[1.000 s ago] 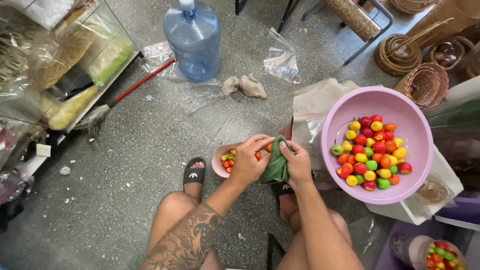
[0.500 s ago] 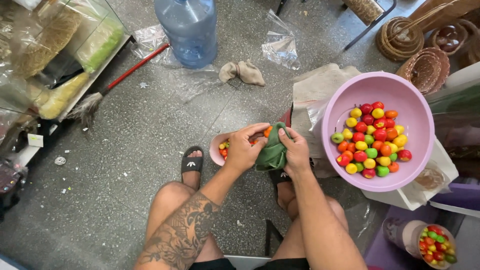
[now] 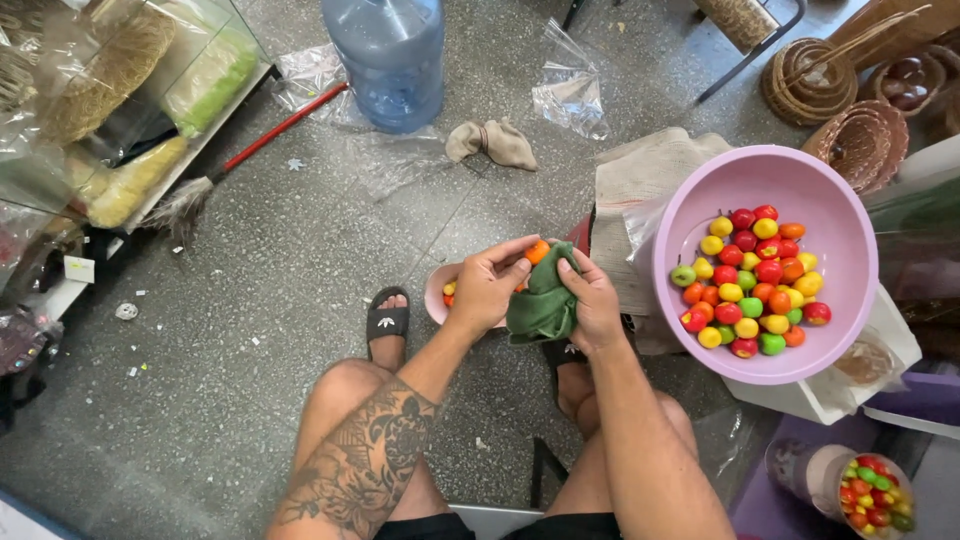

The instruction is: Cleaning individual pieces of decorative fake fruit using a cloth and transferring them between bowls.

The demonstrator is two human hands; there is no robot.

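Observation:
My left hand point(image 3: 490, 285) pinches a small orange toy fruit point(image 3: 538, 251) at its fingertips. My right hand point(image 3: 592, 298) grips a crumpled green cloth point(image 3: 541, 305) that presses against the fruit. Both hands hover over a small pink bowl point(image 3: 436, 291) on the floor with a few little fruits in it. To the right a large pink basin point(image 3: 830, 205) holds several red, yellow, orange and green toy fruits point(image 3: 755, 282).
A blue water jug point(image 3: 389, 55) stands at the top. A red-handled broom point(image 3: 240, 150) and bagged goods lie left. Wicker baskets point(image 3: 850, 100) sit top right. A beige rag point(image 3: 492, 142) and plastic bags point(image 3: 570, 85) lie on the floor. A jar of fruits point(image 3: 872, 492) stands bottom right.
The hands keep working the green cloth around the orange fruit, which now shows more clearly at the left fingertips. The camera has tilted slightly.

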